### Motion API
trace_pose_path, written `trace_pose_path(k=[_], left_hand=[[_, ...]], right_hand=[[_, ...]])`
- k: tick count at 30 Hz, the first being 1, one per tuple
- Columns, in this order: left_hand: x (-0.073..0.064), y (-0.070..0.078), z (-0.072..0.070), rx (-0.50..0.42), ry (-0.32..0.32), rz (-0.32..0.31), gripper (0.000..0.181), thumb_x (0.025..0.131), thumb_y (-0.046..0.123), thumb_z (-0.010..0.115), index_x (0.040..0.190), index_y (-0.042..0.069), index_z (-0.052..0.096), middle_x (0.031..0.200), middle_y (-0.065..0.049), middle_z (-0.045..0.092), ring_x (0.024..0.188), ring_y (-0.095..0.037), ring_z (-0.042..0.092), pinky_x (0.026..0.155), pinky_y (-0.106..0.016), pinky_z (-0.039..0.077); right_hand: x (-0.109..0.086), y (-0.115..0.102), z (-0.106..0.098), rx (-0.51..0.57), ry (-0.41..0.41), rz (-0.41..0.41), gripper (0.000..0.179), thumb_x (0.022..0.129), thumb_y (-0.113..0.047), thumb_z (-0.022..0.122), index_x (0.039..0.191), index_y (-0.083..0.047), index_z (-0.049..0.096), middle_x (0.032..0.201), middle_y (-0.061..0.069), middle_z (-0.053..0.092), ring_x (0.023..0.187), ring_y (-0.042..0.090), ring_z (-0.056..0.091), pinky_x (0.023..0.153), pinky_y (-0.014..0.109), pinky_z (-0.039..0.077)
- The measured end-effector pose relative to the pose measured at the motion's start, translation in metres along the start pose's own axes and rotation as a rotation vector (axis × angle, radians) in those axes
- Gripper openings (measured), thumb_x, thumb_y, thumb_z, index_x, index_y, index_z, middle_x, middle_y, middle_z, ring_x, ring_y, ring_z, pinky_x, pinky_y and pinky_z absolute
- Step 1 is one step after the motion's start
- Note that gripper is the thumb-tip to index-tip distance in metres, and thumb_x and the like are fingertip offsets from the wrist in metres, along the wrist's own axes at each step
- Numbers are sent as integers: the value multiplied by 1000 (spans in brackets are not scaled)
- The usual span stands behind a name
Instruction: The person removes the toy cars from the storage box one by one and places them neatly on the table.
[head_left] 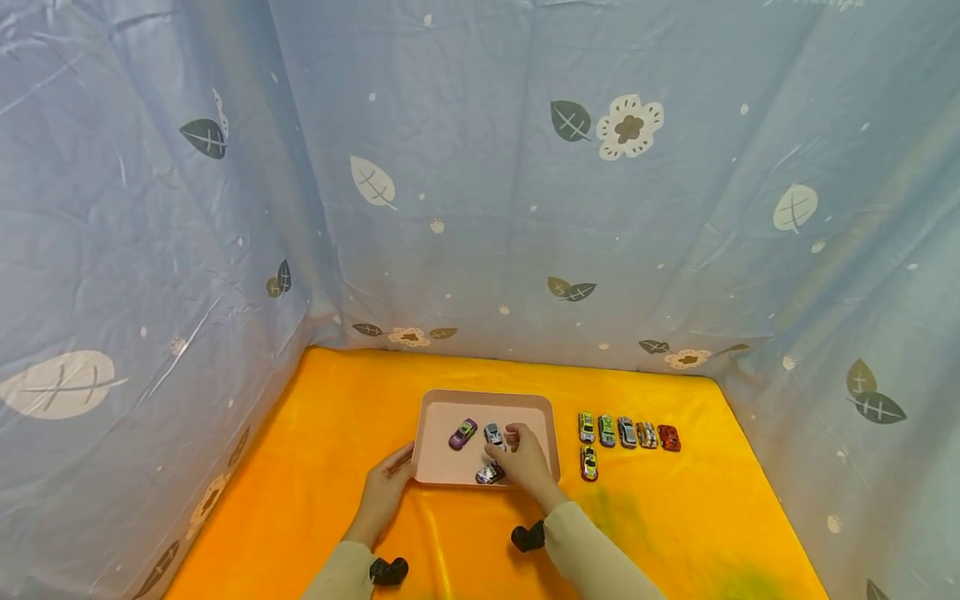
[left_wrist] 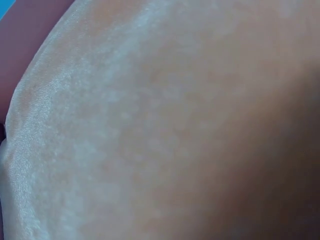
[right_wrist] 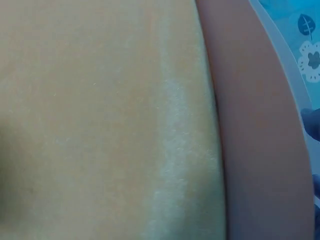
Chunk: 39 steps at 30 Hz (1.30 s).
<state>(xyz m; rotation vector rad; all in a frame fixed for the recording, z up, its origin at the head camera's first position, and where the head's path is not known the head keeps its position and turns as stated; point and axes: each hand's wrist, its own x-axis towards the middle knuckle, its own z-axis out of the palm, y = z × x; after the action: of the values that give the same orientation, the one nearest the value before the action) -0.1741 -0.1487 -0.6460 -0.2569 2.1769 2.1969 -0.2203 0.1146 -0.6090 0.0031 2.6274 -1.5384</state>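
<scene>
A pale pink tray point(head_left: 450, 475) lies on the orange cloth, with several toy cars in it. My left hand point(head_left: 388, 487) holds the tray by its left edge near the front corner. Over the right half of the tray, my right hand point(head_left: 525, 460) reaches in with thumb and forefinger apart. Between those fingertips and the tray's middle is a white toy car point(head_left: 492, 434). A silver and dark purple toy car point(head_left: 490, 473) lies just below the thumb. Farther left sits a purple and green toy car point(head_left: 462, 434). Both wrist views show mostly cloth and the tray's side point(right_wrist: 265, 125).
Right of the tray stands a row of toy cars, from a yellow-green car point(head_left: 587, 427) to a red car point(head_left: 669, 438). Below its left end is a yellow and red car point(head_left: 588, 463). Blue patterned curtains point(head_left: 465, 167) enclose the orange cloth point(head_left: 360, 392) at the back and sides.
</scene>
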Motion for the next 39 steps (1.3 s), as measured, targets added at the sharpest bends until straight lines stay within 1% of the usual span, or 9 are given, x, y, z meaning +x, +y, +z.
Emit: trace_pose_path(k=[3,6,8,11,13,18,25,32,39], left_hand=[[-1,-1,0,11,0,2,42,96,20,62,138,15,57,136,-7,56,123,-23,54,96,-30,48],[-2,-3,-1,31,-2,5,42,96,21,62,138,16,57,136,-6,56,124,-23,53,96,-32,48],[-3,-3,-1,31,-2,1,42,96,21,62,138,16,57,136,-5,56,124,-23,52,97,-32,48],[-4,-2,-2,23,-11,5,41,96,22,62,137,16,57,137,-5,55,125,-23,52,97,-32,48],[-7,7,-2,15,-26,-6,42,97,21,61,138,13,56,138,-7,54,126,-25,50,99,-33,47],[-12,24,-2,41,-53,-28,44,98,18,58,141,8,52,140,-11,51,130,-27,47,101,-35,44],[-1,0,-6,42,-19,-6,44,96,27,62,138,17,56,138,-5,55,130,-23,46,102,-36,44],[1,-4,-3,58,0,15,42,96,26,62,137,18,58,135,-4,57,129,-24,48,101,-38,45],[2,-2,-1,60,-5,-2,40,97,24,61,137,20,58,137,-3,56,129,-23,47,102,-40,44]], right_hand=[[-1,2,2,-17,20,-14,57,84,-27,76,127,1,52,107,10,57,95,26,53,88,44,48],[-1,5,6,-58,35,-24,52,84,-24,77,124,1,54,105,9,58,92,24,53,86,41,49],[0,6,9,-82,39,-10,50,84,-25,76,123,-2,55,104,6,58,89,20,52,82,34,50],[0,6,12,-67,33,13,49,85,-25,76,123,-3,55,105,6,57,85,17,54,67,28,55],[-1,5,12,-47,31,35,49,85,-25,75,124,-3,55,105,7,56,85,18,54,60,25,56],[0,3,11,-54,35,59,46,86,-24,74,123,-4,55,101,5,56,86,20,52,66,28,54],[1,2,12,-35,29,71,43,87,-21,73,121,-3,56,101,7,56,79,18,56,54,28,56],[0,1,11,-123,72,86,38,87,-25,72,118,-6,61,99,2,60,80,18,53,72,34,51],[2,4,11,-143,66,85,37,85,-23,72,116,-4,65,90,2,60,73,16,54,62,28,50]])
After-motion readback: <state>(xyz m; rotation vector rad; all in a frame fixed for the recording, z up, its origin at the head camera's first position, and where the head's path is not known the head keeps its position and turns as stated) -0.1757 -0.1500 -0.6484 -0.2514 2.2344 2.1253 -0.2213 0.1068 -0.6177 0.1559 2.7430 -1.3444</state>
